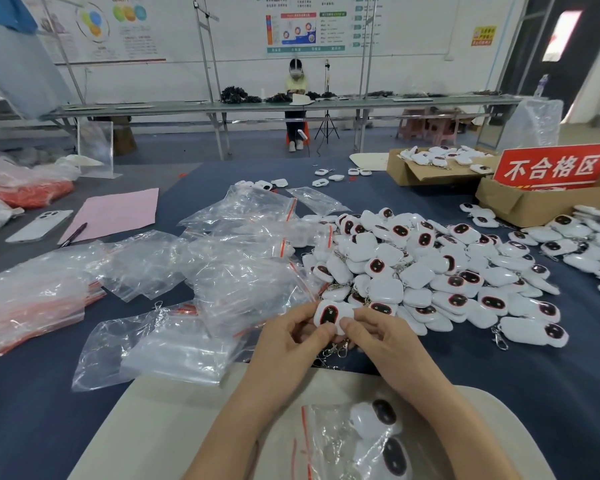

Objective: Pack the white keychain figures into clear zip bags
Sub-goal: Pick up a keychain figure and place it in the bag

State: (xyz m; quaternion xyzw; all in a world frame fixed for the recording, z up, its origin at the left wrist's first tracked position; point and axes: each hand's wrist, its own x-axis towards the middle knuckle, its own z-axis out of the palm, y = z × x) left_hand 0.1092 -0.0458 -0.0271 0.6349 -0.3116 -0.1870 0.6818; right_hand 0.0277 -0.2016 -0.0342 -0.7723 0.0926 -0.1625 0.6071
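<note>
My left hand and my right hand together pinch one white keychain figure with a dark oval face, its metal clasp hanging below between my palms. A big pile of white keychain figures lies just beyond my hands to the right. Empty clear zip bags with red seal strips are heaped to the left. Near my body, a clear zip bag holding two figures lies on a beige tray.
Cardboard boxes with a red sign and more figures stand at the far right. A phone, a pen and pink paper lie far left. Another person sits at a distant bench.
</note>
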